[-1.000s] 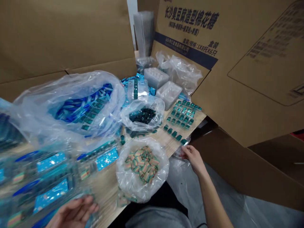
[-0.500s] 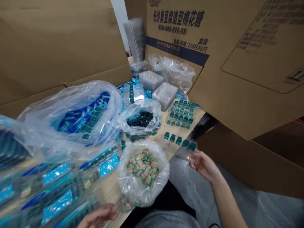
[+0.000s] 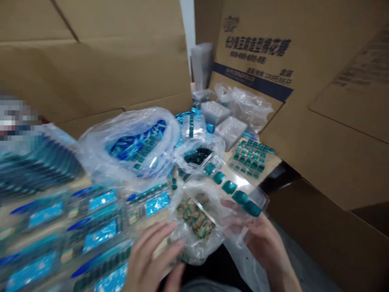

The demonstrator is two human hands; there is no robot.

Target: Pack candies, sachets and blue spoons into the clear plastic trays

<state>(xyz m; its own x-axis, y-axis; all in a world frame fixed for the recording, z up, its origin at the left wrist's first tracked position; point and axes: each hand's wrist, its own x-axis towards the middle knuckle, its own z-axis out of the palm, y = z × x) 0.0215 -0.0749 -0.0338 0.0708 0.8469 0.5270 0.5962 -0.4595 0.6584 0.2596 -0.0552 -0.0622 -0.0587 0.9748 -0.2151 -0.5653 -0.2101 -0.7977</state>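
head view | right hand (image 3: 267,243): grip clamped on clear tray (image 3: 243,181) | tray: tilted, above the bag (image 3: 197,250) of striped pieces (image 3: 194,219), carrying five green blocks (image 3: 229,187) in a row | left hand (image 3: 152,255): grip apart, at bag's left edge, contact cannot be told | packed trays (image 3: 100,236): left, on surface (image 3: 272,164)

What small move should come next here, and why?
Probably the left hand should pick a striped piece from the bag: the clear tray in the right hand seems to show only green pieces, the left hand looks empty beside that bag, and several filled trays show a striped piece.
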